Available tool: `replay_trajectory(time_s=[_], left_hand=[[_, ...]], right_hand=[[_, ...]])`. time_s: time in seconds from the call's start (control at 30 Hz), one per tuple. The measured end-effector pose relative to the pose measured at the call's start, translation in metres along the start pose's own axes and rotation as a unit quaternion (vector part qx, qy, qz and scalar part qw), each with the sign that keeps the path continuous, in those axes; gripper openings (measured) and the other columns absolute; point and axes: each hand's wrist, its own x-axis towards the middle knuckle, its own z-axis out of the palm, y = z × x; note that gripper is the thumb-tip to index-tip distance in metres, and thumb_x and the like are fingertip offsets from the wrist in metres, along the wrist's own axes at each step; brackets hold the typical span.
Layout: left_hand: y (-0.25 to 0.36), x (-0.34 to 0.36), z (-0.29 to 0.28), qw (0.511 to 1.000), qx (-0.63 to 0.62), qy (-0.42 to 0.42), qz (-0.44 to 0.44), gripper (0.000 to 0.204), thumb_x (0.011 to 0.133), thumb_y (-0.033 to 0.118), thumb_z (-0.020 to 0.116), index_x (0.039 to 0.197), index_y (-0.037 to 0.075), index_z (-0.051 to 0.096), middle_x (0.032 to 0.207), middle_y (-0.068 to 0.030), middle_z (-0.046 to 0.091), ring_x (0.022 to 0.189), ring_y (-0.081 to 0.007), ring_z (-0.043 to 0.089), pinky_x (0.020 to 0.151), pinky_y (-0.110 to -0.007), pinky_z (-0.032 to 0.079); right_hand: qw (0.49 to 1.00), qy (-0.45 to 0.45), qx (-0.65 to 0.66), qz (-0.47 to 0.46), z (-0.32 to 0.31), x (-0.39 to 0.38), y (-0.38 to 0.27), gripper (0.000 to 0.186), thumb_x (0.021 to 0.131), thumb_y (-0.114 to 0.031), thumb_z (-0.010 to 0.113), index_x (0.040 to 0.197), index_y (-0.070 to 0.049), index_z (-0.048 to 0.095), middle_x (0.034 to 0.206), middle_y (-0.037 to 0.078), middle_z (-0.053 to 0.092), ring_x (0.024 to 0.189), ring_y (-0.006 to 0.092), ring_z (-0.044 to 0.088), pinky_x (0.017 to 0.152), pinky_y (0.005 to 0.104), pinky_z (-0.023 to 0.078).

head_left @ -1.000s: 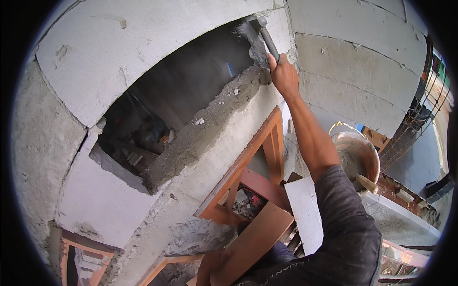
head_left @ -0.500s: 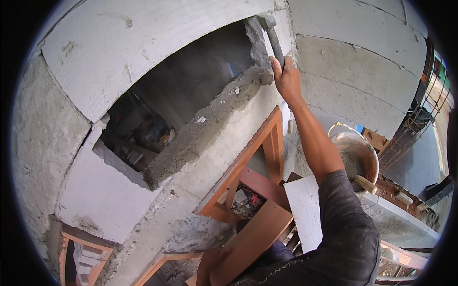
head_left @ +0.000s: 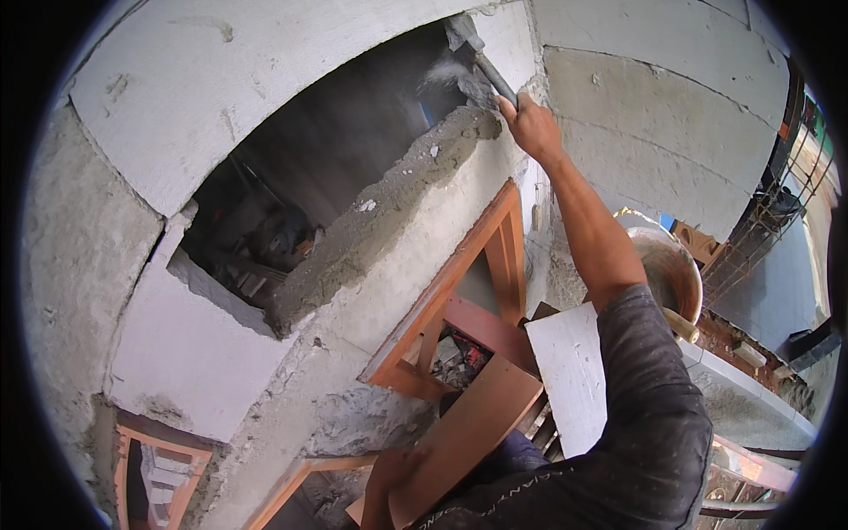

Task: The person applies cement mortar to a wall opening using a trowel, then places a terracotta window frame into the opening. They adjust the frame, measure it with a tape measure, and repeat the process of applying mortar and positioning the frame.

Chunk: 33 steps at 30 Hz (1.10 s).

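Observation:
My right hand [head_left: 536, 128] is closed around the dark handle of a hammer [head_left: 496, 78], my arm stretched up and forward. Its metal head meets the jagged right end of a rough opening [head_left: 344, 124] in the pale block wall [head_left: 265, 62]. White dust and crumbs fly off beside the head. Low in the view, my left hand [head_left: 395, 468] is at the left edge of a brown wooden board [head_left: 473, 437], near a wooden frame. Shadow and the board hide its fingers, so its grip cannot be made out.
Rubble lies along the opening's broken sill [head_left: 389, 208]. Below stands an orange-brown wooden frame [head_left: 450, 274], with a white panel [head_left: 570, 371] beside it. A mortar-stained bucket [head_left: 685, 265] with a wooden-handled tool [head_left: 680, 325] is at the right, near a steel rebar cage [head_left: 777, 212].
The hammer head has swung left and down from the wall face onto the opening's broken end, and dust now sprays from there. My left hand has hardly moved.

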Motion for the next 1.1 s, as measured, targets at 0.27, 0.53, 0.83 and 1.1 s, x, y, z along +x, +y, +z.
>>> replay_trajectory(time_s=[0.27, 0.53, 0.83, 1.1], left_hand=[[0.022, -0.009, -0.007, 0.999, -0.027, 0.018, 0.005, 0.056, 0.084, 0.055, 0.054, 0.087, 0.001, 0.066, 0.087, -0.0231, 0.064, 0.086, -0.038, 0.063, 0.077, -0.044, 0.047], [0.0, 0.004, 0.005, 0.999, 0.027, 0.019, 0.007, 0.055, 0.084, 0.055, 0.054, 0.095, 0.003, 0.068, 0.086, -0.0229, 0.065, 0.083, -0.0377, 0.064, 0.074, -0.043, 0.047], [0.016, -0.011, 0.004, 0.999, -0.038, 0.019, 0.002, 0.056, 0.085, 0.055, 0.053, 0.093, 0.001, 0.067, 0.087, -0.0235, 0.065, 0.085, -0.0383, 0.063, 0.076, -0.043, 0.046], [0.024, -0.018, -0.002, 0.999, -0.017, 0.028, -0.02, 0.06, 0.085, 0.057, 0.052, 0.096, -0.001, 0.066, 0.085, -0.0222, 0.064, 0.081, -0.0343, 0.062, 0.074, -0.042, 0.046]], right_hand=[[0.998, 0.053, 0.006, 0.029, 0.013, -0.016, 0.007, 0.05, 0.092, -0.051, 0.048, 0.089, -0.001, 0.05, 0.072, 0.026, 0.062, 0.069, 0.0451, 0.061, 0.062, 0.0523, 0.046], [0.995, 0.08, 0.051, 0.0, -0.016, -0.014, 0.0, 0.05, 0.091, -0.05, 0.05, 0.087, 0.0, 0.052, 0.068, 0.025, 0.061, 0.066, 0.0445, 0.06, 0.06, 0.051, 0.045], [1.0, -0.005, -0.019, 0.017, -0.016, -0.005, 0.007, 0.052, 0.092, -0.052, 0.045, 0.089, 0.0, 0.053, 0.075, 0.025, 0.063, 0.074, 0.0418, 0.062, 0.067, 0.0496, 0.047], [0.894, -0.135, 0.422, 0.062, -0.039, -0.148, -0.117, 0.047, 0.095, -0.046, 0.048, 0.089, 0.0, 0.052, 0.064, 0.007, 0.049, 0.062, 0.0185, 0.048, 0.057, 0.0343, 0.04]])
